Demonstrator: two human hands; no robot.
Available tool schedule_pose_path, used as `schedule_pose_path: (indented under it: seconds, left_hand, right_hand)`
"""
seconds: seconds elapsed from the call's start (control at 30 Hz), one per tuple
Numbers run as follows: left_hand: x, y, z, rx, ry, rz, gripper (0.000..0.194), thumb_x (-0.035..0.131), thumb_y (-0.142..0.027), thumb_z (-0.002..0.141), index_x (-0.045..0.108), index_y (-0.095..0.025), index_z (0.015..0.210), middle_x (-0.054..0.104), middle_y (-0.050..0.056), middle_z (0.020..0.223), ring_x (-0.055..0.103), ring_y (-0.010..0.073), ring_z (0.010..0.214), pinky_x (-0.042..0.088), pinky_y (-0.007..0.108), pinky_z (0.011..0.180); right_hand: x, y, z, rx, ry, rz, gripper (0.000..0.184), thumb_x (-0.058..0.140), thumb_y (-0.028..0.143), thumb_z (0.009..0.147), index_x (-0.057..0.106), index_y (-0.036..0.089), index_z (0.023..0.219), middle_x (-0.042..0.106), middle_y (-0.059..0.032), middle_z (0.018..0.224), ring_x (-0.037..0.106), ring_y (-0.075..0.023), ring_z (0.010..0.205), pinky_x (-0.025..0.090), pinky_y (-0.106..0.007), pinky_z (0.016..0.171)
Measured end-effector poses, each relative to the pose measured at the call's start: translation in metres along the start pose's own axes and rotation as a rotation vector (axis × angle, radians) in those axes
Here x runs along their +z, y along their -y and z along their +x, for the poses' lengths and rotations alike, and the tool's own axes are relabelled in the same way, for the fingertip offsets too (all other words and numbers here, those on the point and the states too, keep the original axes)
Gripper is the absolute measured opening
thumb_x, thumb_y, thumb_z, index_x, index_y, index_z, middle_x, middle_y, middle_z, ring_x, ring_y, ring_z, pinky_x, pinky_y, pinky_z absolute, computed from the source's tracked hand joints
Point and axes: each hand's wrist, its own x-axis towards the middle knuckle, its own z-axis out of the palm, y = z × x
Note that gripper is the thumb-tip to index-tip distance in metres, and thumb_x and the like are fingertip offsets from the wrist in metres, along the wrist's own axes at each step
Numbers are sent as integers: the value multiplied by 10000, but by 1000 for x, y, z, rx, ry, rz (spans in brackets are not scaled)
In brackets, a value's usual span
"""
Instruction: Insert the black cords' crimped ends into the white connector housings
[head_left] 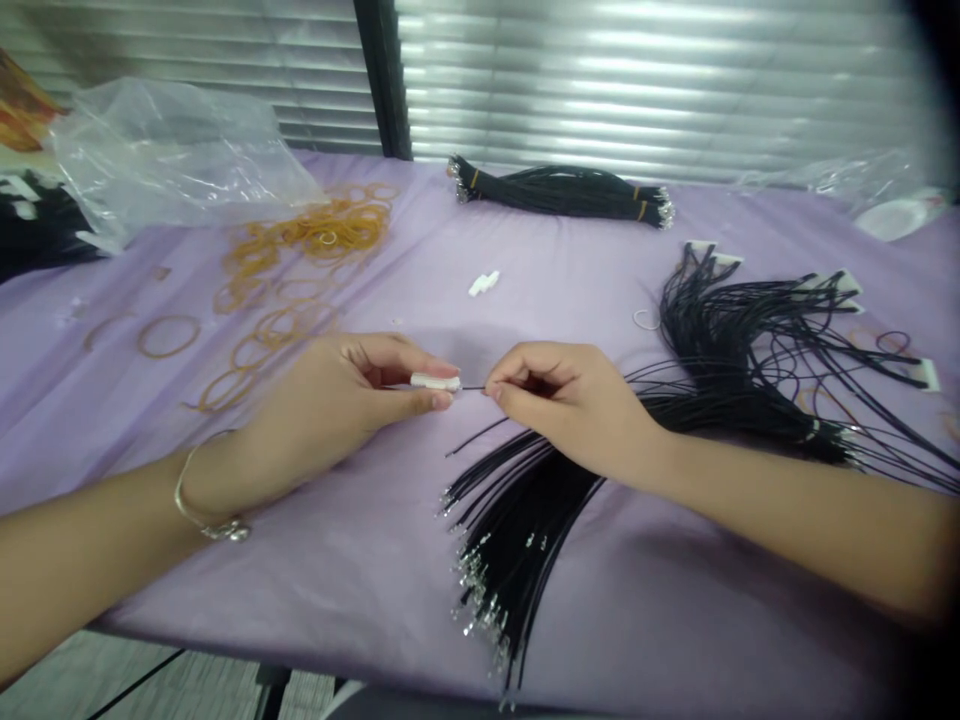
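Between the thumb and fingers of my left hand (352, 390) is a small white plastic connector housing (435, 382). My right hand (562, 395) pinches a thin black wire (472, 388), whose end meets the right side of the housing. How deep the wire tip sits in it I cannot tell. Below my right hand a fanned bundle of black wires (525, 500) with shiny metal terminals spreads toward the table's front edge. Another white connector piece (484, 283) lies on the purple cloth beyond my hands.
Black wires with white connectors (720, 320) lie tangled at right. A banded wire bundle (562, 193) rests at the back. Loose rubber bands (322, 235) and a clear plastic bag (180, 150) are at left. Purple cloth (300, 570) covers the table; blinds (637, 80) stand behind.
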Motion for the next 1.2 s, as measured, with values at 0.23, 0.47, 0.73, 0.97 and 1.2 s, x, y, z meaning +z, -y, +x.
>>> schedule_pose_path:
  seconds: [0.23, 0.47, 0.73, 0.97, 1.2]
  left_hand:
    - [5, -10, 1, 134, 63, 70, 186, 699, -301, 718, 732, -184, 859, 641, 46, 820, 545, 132, 700, 395, 220, 599]
    - [7, -9, 0, 217, 13, 1, 128, 662, -247, 761, 702, -208, 877, 674, 23, 910, 604, 139, 817, 461, 194, 714]
    - [8, -7, 5, -50, 95, -119, 283, 699, -294, 726, 659, -160, 972, 681, 21, 822, 585, 96, 702, 449, 158, 632]
    - [7, 1, 6, -24, 149, -244, 398, 698, -240, 737, 568, -160, 1104, 646, 35, 933, 608, 97, 783, 481, 183, 734]
    - [8, 1, 8, -126, 145, -484, 129, 715, -179, 718, 660, -170, 835, 642, -22, 835, 588, 59, 769, 469, 110, 729]
  right_hand:
    - [1, 0, 0, -9, 39, -83, 105, 519, 155, 763, 597, 101, 718, 469, 32, 586, 375, -25, 545, 313, -147, 512]
    - [1, 1, 2, 13, 61, -91, 131, 514, 192, 784, 606, 107, 745, 500, 20, 615, 401, -35, 566, 325, -157, 530]
    - [0, -2, 2, 38, -12, -35, 111, 525, 199, 762, 602, 122, 744, 487, 19, 615, 391, -44, 561, 320, -172, 527]
    - [0, 2, 2, 27, 27, -100, 101, 517, 165, 749, 582, 106, 700, 463, 39, 570, 368, -23, 529, 295, -154, 498]
    - [0, -2, 3, -6, 20, -79, 93, 517, 147, 742, 587, 103, 699, 474, 44, 580, 384, -13, 542, 315, -128, 505]
